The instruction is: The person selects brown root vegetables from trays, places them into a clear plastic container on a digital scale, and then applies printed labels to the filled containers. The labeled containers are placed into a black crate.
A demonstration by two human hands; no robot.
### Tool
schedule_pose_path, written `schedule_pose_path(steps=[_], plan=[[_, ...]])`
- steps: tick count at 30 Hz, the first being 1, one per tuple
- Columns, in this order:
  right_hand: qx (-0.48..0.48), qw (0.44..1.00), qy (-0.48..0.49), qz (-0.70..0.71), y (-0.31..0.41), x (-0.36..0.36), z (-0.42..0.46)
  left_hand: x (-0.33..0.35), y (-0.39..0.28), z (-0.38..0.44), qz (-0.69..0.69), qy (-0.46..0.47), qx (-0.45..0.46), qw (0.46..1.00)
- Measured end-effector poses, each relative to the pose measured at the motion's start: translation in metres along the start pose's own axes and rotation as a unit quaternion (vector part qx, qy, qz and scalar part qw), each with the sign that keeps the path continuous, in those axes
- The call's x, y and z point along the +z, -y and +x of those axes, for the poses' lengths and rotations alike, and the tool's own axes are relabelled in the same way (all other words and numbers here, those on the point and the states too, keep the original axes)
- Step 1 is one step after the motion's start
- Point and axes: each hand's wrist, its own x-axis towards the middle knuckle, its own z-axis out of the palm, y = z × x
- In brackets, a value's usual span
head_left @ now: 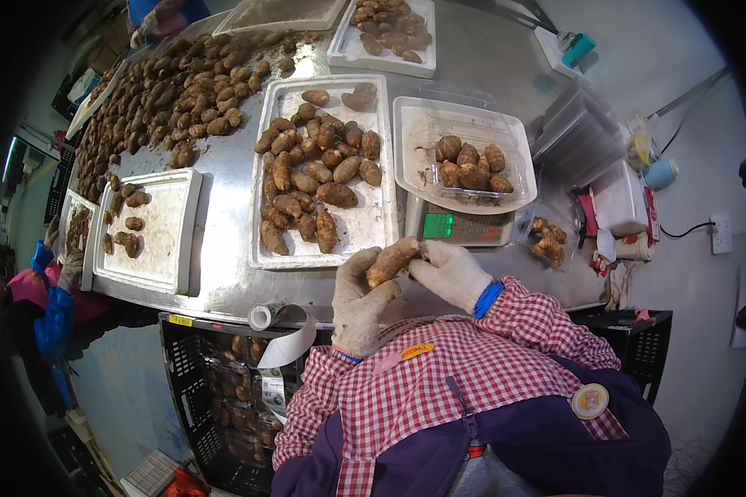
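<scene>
In front of my chest, my left hand [362,304], in a pale knitted glove, holds a brown taro corm [393,262] between thumb and fingers. The fingers of my right hand [452,273], gloved alike, grip the corm's upper right end. Just beyond stands a digital scale [468,227] with a lit green display and a white weighing tray [413,163]. A clear plastic container [518,176] with several taro corms [470,163] sits on that tray. Left of the scale lies a white foam tray [382,208] holding many loose corms [314,171].
A large taro heap [180,93] covers the steel table's [227,205] far left. Stacked clear containers [575,136] stand right, near a clear pack of small corms [550,242]. A label roll [262,317] lies at the front edge above a black crate [183,373]. Co-workers' gloved hands [71,270] appear left.
</scene>
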Motion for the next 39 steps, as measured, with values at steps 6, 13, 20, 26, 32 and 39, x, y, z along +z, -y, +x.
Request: schedule_pose_path(steps=[6, 13, 20, 26, 32, 39], plan=[[0.023, 0.988, -0.007, 0.155, 0.017, -0.022, 0.0, -0.005, 0.008, -0.001, 0.023, -0.006, 0.048, 0.999], [-0.092, 0.993, 0.016, -0.066, 0.03, -0.022, -0.007, -0.002, 0.005, 0.004, 0.059, 0.015, 0.056, 0.997], [-0.111, 0.985, 0.064, 0.114, 0.016, -0.024, -0.012, -0.006, -0.007, 0.01, -0.094, 0.096, -0.095, 0.986], [-0.119, 0.99, 0.039, 0.06, 0.019, -0.025, -0.012, -0.002, -0.008, 0.01, -0.025, 0.075, -0.064, 0.995], [-0.15, 0.979, 0.091, -0.108, 0.037, -0.041, -0.017, 0.002, -0.013, 0.01, -0.009, 0.1, -0.086, 0.991], [-0.278, 0.893, 0.032, -0.352, 0.049, -0.04, -0.021, 0.01, -0.02, 0.014, 0.046, 0.128, -0.107, 0.985]])
